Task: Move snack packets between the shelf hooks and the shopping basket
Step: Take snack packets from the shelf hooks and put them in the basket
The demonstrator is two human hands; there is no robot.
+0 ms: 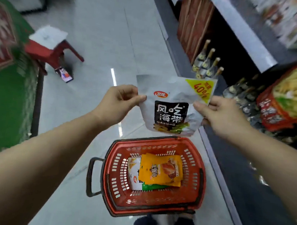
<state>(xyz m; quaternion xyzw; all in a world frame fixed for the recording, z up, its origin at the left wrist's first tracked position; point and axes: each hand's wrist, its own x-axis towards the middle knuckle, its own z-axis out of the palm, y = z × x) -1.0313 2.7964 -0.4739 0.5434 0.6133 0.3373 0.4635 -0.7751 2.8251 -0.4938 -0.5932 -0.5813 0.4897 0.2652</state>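
I hold a white snack packet (173, 105) with black lettering and a yellow corner in the air above the floor. My left hand (118, 101) pinches its left edge and my right hand (220, 114) pinches its right edge. Below it on the floor stands a red shopping basket (199, 183). Inside lie an orange packet (161, 170), a white packet (134, 175) and a green one (152, 187), partly covered. Red snack packets (287, 98) hang on the shelf at the right.
A shelf unit (239, 27) with dark bottles (208, 63) runs along the right side. A red stool (49, 47) with a white top stands on the grey floor at the left, a phone (64, 73) leaning by it. A green mat (7, 90) covers the far left.
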